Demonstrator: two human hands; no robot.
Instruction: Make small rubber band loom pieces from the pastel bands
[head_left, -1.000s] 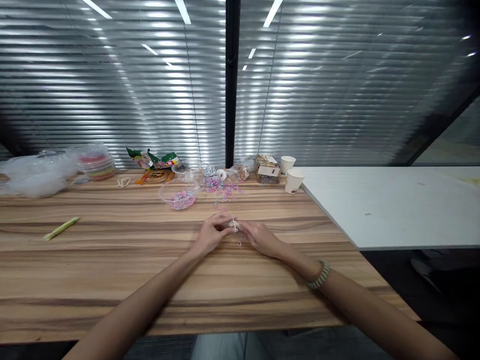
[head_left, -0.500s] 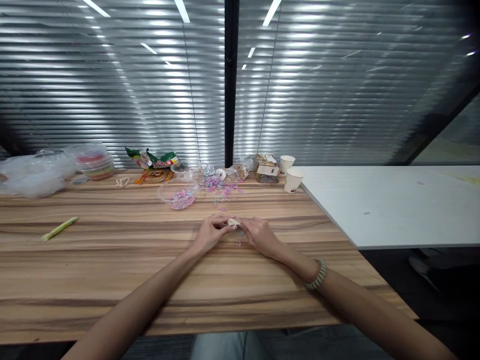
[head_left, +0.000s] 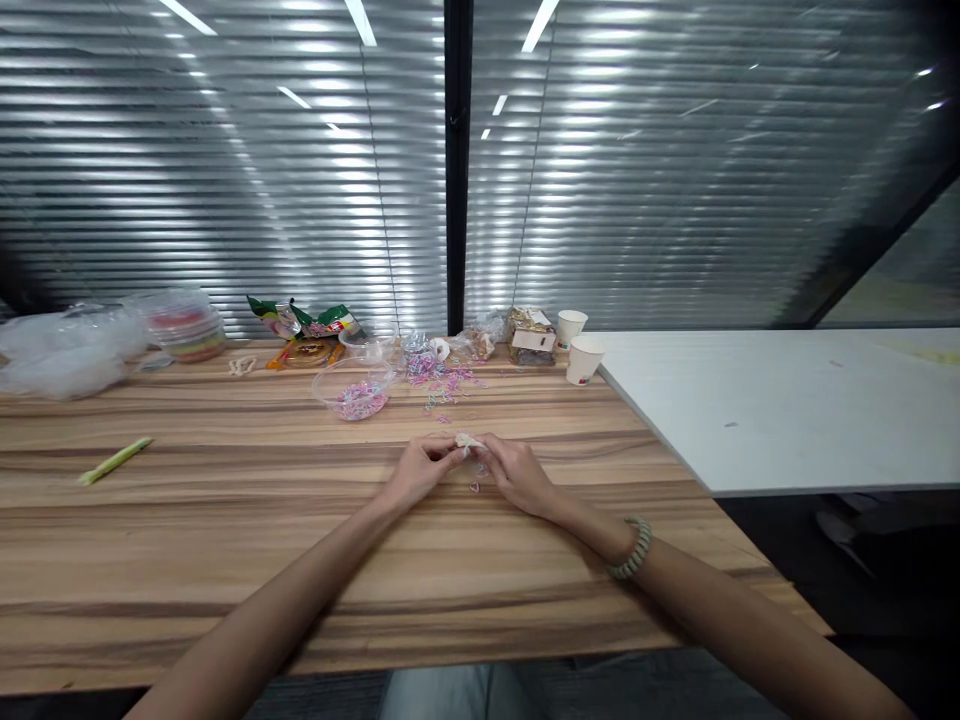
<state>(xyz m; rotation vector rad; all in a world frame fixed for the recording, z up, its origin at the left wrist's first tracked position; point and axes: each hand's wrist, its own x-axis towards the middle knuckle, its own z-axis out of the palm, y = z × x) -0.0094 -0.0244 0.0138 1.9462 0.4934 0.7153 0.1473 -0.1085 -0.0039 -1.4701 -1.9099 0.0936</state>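
Note:
A small whitish piece (head_left: 468, 441) is pinched between my two hands above the wooden table (head_left: 315, 560). My left hand (head_left: 421, 470) grips its left side with thumb and fingers. On its right side, the fingers of my right hand (head_left: 519, 474) press against it. A few small coloured loops (head_left: 475, 487) lie just below my fingertips. Beyond my hands are a clear bowl of pink and blue bits (head_left: 361, 400) and a scattered pile of similar bits (head_left: 442, 380).
Two paper cups (head_left: 584, 360), a small box (head_left: 532, 340), snack packets (head_left: 307, 320), stacked clear tubs (head_left: 184, 325) and plastic bags (head_left: 67, 350) line the back edge. A yellow-green stick (head_left: 115, 461) lies at left. A white table (head_left: 795, 420) adjoins at right.
My fingers have shifted slightly around the whitish piece, and more of it shows above them. The view has moved a little.

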